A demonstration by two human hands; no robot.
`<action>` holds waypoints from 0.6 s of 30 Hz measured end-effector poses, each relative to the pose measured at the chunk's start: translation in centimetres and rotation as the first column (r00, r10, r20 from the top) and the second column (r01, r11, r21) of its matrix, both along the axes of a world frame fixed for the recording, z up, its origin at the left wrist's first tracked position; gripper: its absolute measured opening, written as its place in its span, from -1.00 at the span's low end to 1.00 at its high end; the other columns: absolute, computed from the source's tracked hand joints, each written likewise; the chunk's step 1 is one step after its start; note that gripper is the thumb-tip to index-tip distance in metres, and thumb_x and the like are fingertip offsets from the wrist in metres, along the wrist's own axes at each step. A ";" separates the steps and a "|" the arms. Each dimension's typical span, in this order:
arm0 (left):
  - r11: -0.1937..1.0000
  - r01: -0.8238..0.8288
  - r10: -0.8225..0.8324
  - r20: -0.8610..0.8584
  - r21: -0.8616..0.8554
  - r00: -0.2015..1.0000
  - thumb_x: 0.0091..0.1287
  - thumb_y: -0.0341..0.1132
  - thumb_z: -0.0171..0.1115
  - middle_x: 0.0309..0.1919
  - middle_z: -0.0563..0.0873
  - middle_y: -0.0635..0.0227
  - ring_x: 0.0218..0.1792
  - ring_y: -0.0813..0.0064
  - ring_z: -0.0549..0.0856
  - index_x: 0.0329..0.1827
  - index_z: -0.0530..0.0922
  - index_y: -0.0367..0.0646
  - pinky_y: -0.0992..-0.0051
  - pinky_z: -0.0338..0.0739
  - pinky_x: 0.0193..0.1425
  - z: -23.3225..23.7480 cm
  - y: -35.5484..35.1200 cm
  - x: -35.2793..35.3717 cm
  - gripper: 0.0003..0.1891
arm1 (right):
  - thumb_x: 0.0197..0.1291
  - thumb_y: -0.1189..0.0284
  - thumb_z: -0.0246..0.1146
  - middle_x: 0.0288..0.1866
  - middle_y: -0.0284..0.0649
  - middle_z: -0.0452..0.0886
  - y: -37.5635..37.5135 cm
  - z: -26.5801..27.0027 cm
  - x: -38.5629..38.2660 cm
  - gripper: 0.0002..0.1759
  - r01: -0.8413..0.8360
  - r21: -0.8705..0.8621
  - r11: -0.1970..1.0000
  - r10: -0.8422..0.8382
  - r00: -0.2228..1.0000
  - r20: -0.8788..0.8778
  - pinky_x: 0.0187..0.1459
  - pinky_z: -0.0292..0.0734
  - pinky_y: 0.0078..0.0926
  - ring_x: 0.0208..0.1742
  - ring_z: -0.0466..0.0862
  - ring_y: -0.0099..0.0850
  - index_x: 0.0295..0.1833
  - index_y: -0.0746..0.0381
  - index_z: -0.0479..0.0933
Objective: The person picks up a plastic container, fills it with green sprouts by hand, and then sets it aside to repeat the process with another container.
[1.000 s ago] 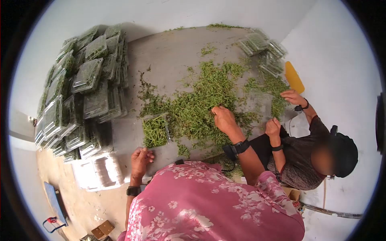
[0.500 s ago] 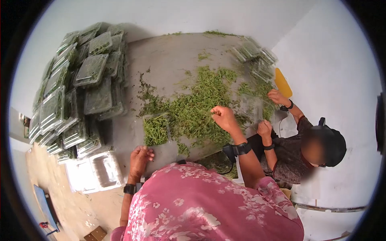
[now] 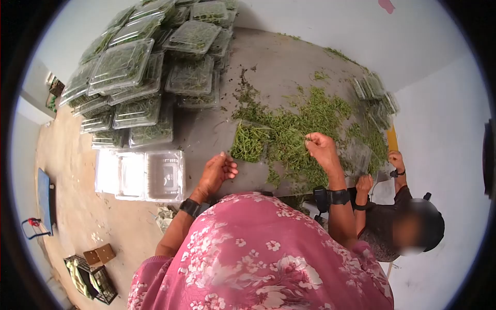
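Note:
My left hand is beside the front left corner of a clear plastic container. Its fingers are loosely bent and apart, with nothing seen in them. Green leafy sprigs fill that container. Over the large loose pile of green sprigs, to the container's right, hovers my right hand. Thumb and fingertips are pinched together there; whatever they hold is too small to make out.
Stacked, filled clear boxes rise at the left. Nearer stand nested clear trays. A co-worker sits at the right, hands at the table edge by more containers. A crate and a cardboard box lie on the floor.
The view has turned leftward, so the table and boxes appear farther right. My left hand's fingers have opened somewhat near the container. My right hand stays pinched over the pile.

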State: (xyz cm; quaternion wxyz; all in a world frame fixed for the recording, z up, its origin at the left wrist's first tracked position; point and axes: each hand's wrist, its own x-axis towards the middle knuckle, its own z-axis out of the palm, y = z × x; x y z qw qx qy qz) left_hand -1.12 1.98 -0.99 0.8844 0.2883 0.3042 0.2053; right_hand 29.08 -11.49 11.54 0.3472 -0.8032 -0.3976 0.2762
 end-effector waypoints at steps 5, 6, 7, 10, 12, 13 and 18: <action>0.999 0.018 -0.017 -0.028 0.035 0.999 0.49 -0.18 -0.03 -0.30 0.64 0.26 -0.37 0.46 0.65 -0.13 0.46 -0.22 0.52 0.58 -0.29 0.1 -0.1 0.0 -0.74 | 0.23 0.47 0.22 -0.45 -0.33 0.52 3.4 3.0 -3.9 -0.77 -0.020 0.058 0.998 0.033 0.969 -0.243 -0.49 0.35 -0.50 -0.53 0.39 -0.62 -0.05 0.37 0.52; 0.999 0.022 -0.021 -0.033 0.034 0.999 0.48 -0.19 -0.02 -0.30 0.63 0.26 -0.37 0.48 0.65 -0.14 0.47 -0.22 0.53 0.58 -0.30 0.2 -0.1 0.0 -0.75 | 0.23 0.47 0.22 -0.44 -0.32 0.53 4.1 3.5 -4.8 -0.77 -0.018 0.067 0.998 0.038 0.949 -0.312 -0.49 0.35 -0.54 -0.53 0.39 -0.63 -0.07 0.38 0.52; 0.999 0.026 -0.025 -0.037 0.031 0.999 0.48 -0.20 -0.01 -0.31 0.63 0.27 -0.38 0.49 0.64 -0.15 0.47 -0.22 0.54 0.58 -0.30 0.3 0.0 0.0 -0.76 | 0.22 0.47 0.23 -0.44 -0.31 0.53 4.8 3.7 -5.6 -0.78 -0.016 0.075 0.997 0.044 0.925 -0.378 -0.50 0.34 -0.57 -0.54 0.39 -0.64 -0.09 0.39 0.52; 0.997 0.061 -0.058 -0.058 0.056 0.997 0.47 -0.21 0.01 -0.31 0.64 0.28 -0.38 0.51 0.65 -0.17 0.50 -0.24 0.56 0.58 -0.31 0.5 0.0 0.0 -0.75 | 0.23 0.47 0.22 -0.43 -0.30 0.56 6.6 2.8 -7.5 -0.80 -0.049 0.022 0.999 0.054 0.913 -0.405 -0.55 0.32 -0.64 -0.56 0.41 -0.66 -0.11 0.39 0.51; 0.996 0.060 -0.055 -0.067 0.063 0.996 0.47 -0.22 0.02 -0.32 0.64 0.28 -0.38 0.51 0.65 -0.15 0.52 -0.26 0.56 0.58 -0.31 0.7 0.0 -0.1 -0.75 | 0.23 0.46 0.22 -0.45 -0.30 0.57 7.6 2.4 -8.9 -0.85 -0.070 -0.028 0.997 0.052 0.911 -0.410 -0.59 0.31 -0.67 -0.60 0.42 -0.68 -0.19 0.35 0.51; 0.996 0.059 -0.054 -0.072 0.065 0.996 0.47 -0.22 0.02 -0.32 0.64 0.29 -0.38 0.51 0.65 -0.14 0.53 -0.27 0.57 0.58 -0.31 0.7 0.0 -0.1 -0.74 | 0.23 0.46 0.22 -0.47 -0.31 0.57 7.9 2.0 -9.2 -0.88 -0.071 -0.030 0.997 0.051 0.893 -0.448 -0.62 0.29 -0.69 -0.62 0.43 -0.69 -0.24 0.32 0.49; 0.997 0.063 -0.060 -0.053 0.050 0.997 0.45 -0.27 0.06 -0.31 0.64 0.27 -0.38 0.52 0.66 -0.09 0.55 -0.34 0.58 0.60 -0.31 0.4 0.0 -0.3 -0.73 | 0.24 0.46 0.22 -0.52 -0.34 0.57 8.6 1.1 -10.0 -0.83 -0.067 -0.031 0.997 0.040 0.843 -0.536 -0.70 0.24 -0.75 -0.67 0.42 -0.72 -0.41 0.20 0.42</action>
